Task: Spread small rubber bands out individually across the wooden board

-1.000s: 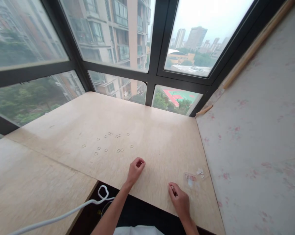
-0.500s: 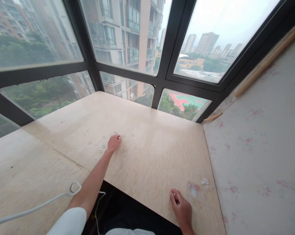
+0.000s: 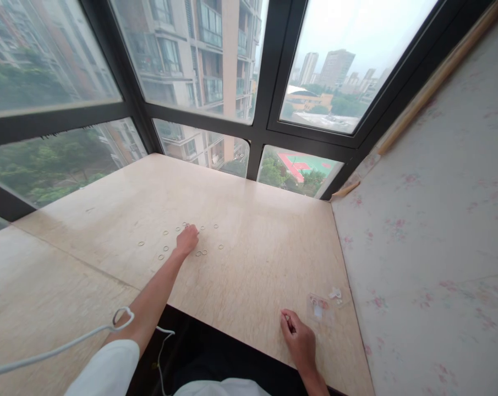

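Several small metal rings [image 3: 164,248] lie scattered on the light wooden tabletop [image 3: 252,258]. My left hand [image 3: 187,240] is stretched far out among them, fingers curled down onto the rings near the middle of the scatter. What its fingertips pinch is too small to see. Near the table's front edge rests my right hand [image 3: 298,336], fingers closed on a tiny item I cannot make out. Just beyond it lies a small clear plastic bag [image 3: 318,307] with small white pieces [image 3: 335,292] beside it.
Dark-framed windows [image 3: 259,129] rise behind the table. A wall with pale floral paper [image 3: 430,231] bounds the right side. A white cable [image 3: 67,345] with a loop crosses the lower left board. A dark gap opens below the front edge.
My left hand went from near the front edge out to the rings, then stayed there. My right hand barely moved. The view shifted slightly.
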### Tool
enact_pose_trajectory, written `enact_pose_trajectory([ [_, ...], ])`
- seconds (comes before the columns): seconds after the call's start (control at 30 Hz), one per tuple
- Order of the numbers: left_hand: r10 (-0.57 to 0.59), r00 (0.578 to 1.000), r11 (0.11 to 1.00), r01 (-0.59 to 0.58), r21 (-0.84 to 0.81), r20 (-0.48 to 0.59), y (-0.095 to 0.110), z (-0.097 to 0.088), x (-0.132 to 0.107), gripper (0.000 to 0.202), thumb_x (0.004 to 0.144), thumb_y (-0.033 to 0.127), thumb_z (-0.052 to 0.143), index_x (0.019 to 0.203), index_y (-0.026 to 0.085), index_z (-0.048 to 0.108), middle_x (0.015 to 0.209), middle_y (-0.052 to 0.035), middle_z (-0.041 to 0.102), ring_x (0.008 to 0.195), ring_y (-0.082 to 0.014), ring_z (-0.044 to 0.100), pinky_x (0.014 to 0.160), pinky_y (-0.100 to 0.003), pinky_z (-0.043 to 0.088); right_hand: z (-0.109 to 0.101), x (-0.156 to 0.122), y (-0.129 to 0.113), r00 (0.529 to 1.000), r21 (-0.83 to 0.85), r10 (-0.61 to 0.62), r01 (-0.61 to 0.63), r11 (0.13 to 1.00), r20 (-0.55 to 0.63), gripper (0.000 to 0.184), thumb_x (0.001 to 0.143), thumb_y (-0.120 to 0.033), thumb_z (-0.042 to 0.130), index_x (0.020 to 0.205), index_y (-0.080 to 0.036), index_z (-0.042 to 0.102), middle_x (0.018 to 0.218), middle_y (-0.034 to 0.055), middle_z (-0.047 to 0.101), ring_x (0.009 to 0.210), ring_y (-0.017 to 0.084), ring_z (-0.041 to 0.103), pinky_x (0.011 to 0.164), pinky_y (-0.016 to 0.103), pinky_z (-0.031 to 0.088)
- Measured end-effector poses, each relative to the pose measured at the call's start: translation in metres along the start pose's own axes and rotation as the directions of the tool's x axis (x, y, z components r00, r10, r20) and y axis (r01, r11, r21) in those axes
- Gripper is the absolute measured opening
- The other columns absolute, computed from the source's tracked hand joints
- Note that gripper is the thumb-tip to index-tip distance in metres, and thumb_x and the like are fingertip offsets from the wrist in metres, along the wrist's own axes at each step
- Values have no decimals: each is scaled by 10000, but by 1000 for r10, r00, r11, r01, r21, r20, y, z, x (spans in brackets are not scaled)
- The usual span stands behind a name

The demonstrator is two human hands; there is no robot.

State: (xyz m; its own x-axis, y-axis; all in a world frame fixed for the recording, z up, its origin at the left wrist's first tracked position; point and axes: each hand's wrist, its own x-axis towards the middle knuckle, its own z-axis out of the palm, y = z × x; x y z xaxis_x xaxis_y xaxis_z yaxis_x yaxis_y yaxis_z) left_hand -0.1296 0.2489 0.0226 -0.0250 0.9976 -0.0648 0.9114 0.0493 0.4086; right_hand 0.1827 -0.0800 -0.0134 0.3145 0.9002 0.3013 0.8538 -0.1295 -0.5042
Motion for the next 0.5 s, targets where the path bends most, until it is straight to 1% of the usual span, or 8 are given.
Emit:
enact_pose_trajectory([
  [0.13,-16,1000,996,15,-90,-11,11,-3,-8,94,827,134,431,862,169,511,1001,-146,602,928,-284,589,762,-377,438,0,0,0,1000,26,17,-17,1000,15,438,931,-447,365,838,-185,703,581,21,661,475,128,606,484,203,390],
  [0.2,-20,999,986,15,-166,-25,23,-3,-11,88,837,142,409,842,179,488,924,-119,618,906,-263,589,747,-357,442,-1,1,-1,1000,47,23,-23,999,17,427,927,-439,370,843,-183,702,580,21,659,479,129,603,487,203,387],
  [0.27,-12,999,966,3,-258,-32,42,-1,-14,93,853,165,382,834,184,471,886,-93,631,852,-225,597,708,-322,452,-2,2,-2,999,69,33,-34,997,15,416,924,-429,376,842,-182,701,566,17,651,470,124,593,485,200,379],
  [0.33,22,1000,935,-26,-354,-17,68,5,-21,118,872,199,353,853,181,467,869,-73,643,743,-182,600,631,-284,458,-3,3,-4,999,87,46,-47,995,18,394,917,-408,389,833,-183,701,550,9,640,459,116,580,482,194,368],
  [0.4,84,996,898,-69,-434,16,101,15,-35,148,879,227,342,884,171,480,846,-59,650,627,-145,579,553,-257,447,-4,4,-5,998,110,62,-64,992,28,359,908,-377,404,834,-187,700,555,1,639,469,110,582,492,188,367],
  [0.5,215,974,828,-143,-542,71,158,37,-72,145,853,243,400,888,161,514,779,-42,646,556,-114,547,513,-231,432,-6,5,-7,995,153,90,-97,983,52,307,895,-338,426,860,-195,695,576,-6,643,506,113,595,523,188,378],
])
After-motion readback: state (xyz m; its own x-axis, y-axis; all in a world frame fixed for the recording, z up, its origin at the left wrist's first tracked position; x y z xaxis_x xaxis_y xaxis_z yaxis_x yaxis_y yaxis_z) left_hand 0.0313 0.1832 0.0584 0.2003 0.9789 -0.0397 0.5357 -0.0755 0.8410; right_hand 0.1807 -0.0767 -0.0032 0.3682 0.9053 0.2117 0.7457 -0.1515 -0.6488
